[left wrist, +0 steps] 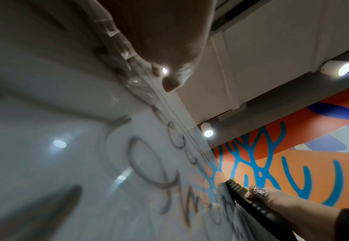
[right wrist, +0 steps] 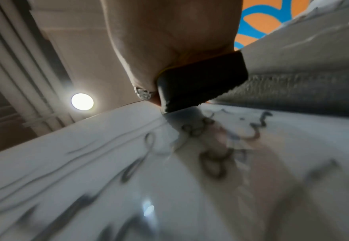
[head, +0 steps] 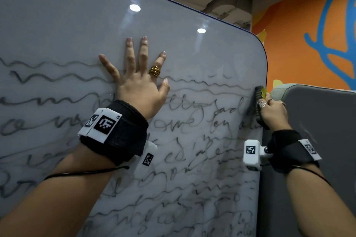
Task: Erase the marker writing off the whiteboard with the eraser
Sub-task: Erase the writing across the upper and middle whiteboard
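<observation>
A large glossy whiteboard (head: 77, 25) fills the head view, covered from mid-height down with grey cursive marker writing (head: 183, 121); its upper part is bare. My left hand (head: 138, 75) lies flat on the board with fingers spread, a gold ring on one finger. My right hand (head: 273, 109) grips a black eraser (head: 261, 106) with a yellow back, pressed against the board at its right edge. In the right wrist view the eraser (right wrist: 200, 83) meets the written surface (right wrist: 169, 154). The left wrist view shows the eraser (left wrist: 249, 202) and my right hand (left wrist: 276, 200) low at the right.
A grey padded panel (head: 317, 121) stands right beside the board's right edge. Behind it is an orange wall with blue branching shapes (head: 317, 34). Ceiling lights (left wrist: 344, 69) shine overhead and reflect in the board.
</observation>
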`<action>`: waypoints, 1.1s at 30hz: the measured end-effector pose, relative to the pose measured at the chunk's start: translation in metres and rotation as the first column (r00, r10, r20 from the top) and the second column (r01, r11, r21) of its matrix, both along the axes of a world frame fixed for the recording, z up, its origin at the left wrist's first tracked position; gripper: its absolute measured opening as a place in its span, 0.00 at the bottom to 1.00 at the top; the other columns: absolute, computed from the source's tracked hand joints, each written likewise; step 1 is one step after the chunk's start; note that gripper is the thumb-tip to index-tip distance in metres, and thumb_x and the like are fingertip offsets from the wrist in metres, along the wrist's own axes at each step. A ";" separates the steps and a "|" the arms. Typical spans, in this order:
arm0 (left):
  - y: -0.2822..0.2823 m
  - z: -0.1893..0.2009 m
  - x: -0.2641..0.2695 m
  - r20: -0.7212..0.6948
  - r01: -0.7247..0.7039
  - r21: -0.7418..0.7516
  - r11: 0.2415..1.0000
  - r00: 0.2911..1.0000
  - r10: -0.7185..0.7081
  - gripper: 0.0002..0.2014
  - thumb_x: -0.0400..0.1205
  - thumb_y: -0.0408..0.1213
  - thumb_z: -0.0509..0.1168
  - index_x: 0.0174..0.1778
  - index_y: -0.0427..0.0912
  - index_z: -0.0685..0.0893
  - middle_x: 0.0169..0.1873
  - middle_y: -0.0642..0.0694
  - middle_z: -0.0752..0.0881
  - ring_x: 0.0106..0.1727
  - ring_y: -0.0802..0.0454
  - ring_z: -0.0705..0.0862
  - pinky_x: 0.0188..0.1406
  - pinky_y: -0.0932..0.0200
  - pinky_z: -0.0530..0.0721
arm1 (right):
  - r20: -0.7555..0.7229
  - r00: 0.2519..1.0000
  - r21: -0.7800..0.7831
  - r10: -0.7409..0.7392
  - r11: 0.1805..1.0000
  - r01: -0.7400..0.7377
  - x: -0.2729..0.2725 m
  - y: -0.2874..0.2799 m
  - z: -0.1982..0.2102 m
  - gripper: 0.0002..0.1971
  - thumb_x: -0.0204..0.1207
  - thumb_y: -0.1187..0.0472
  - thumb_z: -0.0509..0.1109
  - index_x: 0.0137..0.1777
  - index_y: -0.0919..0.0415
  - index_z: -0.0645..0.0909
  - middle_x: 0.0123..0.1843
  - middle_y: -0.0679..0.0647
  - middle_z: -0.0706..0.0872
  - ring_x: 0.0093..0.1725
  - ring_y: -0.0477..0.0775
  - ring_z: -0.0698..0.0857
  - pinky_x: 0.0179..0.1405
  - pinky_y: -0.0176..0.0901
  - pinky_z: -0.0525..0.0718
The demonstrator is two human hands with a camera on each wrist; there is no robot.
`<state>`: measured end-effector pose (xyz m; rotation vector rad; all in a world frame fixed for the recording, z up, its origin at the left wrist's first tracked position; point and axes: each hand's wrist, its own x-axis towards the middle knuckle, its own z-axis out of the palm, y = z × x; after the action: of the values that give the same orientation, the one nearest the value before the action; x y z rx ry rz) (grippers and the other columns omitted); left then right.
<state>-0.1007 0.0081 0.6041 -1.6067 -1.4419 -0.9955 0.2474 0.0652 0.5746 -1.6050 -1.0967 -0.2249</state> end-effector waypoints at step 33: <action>-0.013 0.001 -0.013 -0.030 0.076 -0.041 0.996 0.997 -0.077 0.27 0.86 0.51 0.41 0.83 0.61 0.42 0.81 0.48 0.28 0.80 0.43 0.25 0.59 0.28 0.15 | 0.309 0.951 0.263 -0.001 0.961 -0.084 -0.145 -0.011 -0.004 0.40 0.72 0.38 0.49 0.81 0.59 0.63 0.63 0.70 0.71 0.56 0.70 0.77 0.48 0.56 0.79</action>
<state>-0.1132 -0.0045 0.6054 -1.7105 -1.3957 -0.9854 0.1026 0.0543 0.5705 -1.3238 -1.2741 -0.5892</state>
